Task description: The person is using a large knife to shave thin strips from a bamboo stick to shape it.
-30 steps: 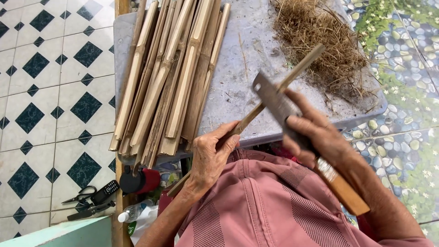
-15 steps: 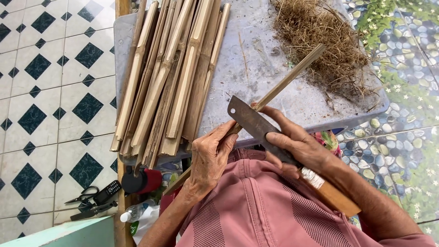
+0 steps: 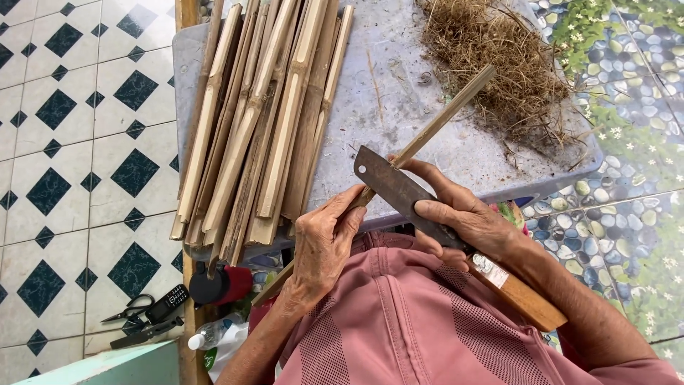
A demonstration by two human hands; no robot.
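Hands grip tight in the middle: left hand (image 3: 324, 246) holds a bamboo stick (image 3: 434, 127), right hand (image 3: 467, 221) holds a knife (image 3: 395, 189).

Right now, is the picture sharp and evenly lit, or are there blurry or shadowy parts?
In the head view, soft even daylight, no harsh glare; the left hand, right hand, knife blade and thin bamboo stick look sharp, without motion blur. Faint shadows lie beside the bamboo strips on the grey table. The wide lens bends the tiled floor lines slightly near the edges.
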